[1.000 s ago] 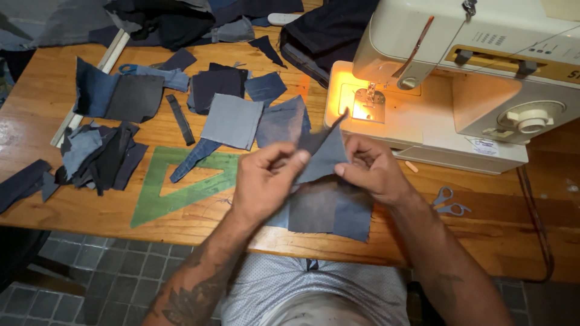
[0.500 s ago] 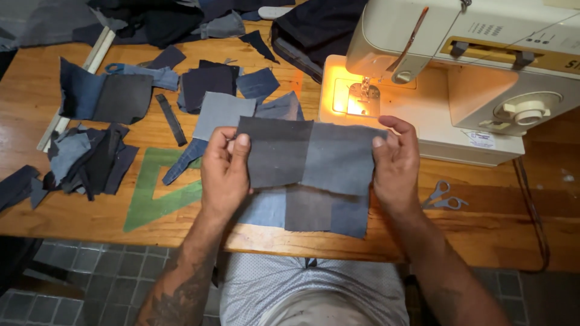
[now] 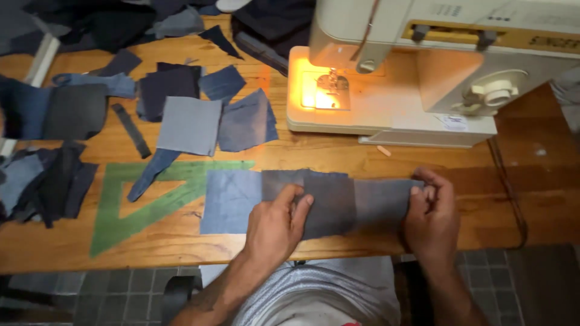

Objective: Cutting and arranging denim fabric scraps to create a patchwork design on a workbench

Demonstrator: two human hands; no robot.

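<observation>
A strip of sewn denim patches (image 3: 338, 202), light blue to dark grey, lies flat along the front edge of the wooden table (image 3: 314, 160). My left hand (image 3: 275, 226) presses down on its middle with the fingers spread. At the strip's right end my right hand (image 3: 430, 214) pinches the edge of the grey patch. A cream sewing machine (image 3: 423, 66) stands behind the strip, its lamp lit over the needle plate (image 3: 323, 90).
A green plastic triangle ruler (image 3: 115, 202) lies left of the strip. Several loose denim squares (image 3: 190, 124) and scraps (image 3: 45, 175) cover the table's left half. Dark fabric (image 3: 266, 30) is piled at the back. A grey tiled floor (image 3: 96, 299) shows below the table edge.
The joined patches, held up between both hands before, now lie flat on the table. My left hand moved onto the middle of the strip; my right stays at its right end.
</observation>
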